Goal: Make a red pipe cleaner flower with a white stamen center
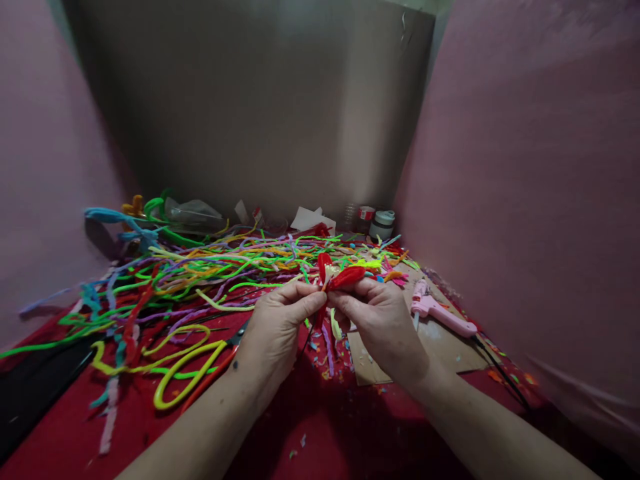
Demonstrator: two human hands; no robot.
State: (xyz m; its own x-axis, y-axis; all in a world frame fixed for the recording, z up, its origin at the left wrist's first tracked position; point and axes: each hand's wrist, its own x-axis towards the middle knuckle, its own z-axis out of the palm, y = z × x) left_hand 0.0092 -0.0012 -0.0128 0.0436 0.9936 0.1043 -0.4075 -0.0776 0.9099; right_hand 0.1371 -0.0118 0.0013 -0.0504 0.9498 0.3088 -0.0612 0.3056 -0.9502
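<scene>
Above the tabletop [295, 447], the left hand [277, 327] and right hand [383, 327] pinched a red flower [346, 277] between them, splayed up and rightward.

Room over red cloth [313, 447] between forearms [215, 420]. Scissors [232, 340], pipe-cleaner pile [200, 270] obstruct left; glue gun [445, 315], cord [501, 372] obstruct right.

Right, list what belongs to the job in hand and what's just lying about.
Probably the job's:
red fuzzy piece, between left hand and right hand
fuzzy strands
pink glue gun
scissors

Apparently just lying about:
white paper
lidded container
clear plastic
</scene>
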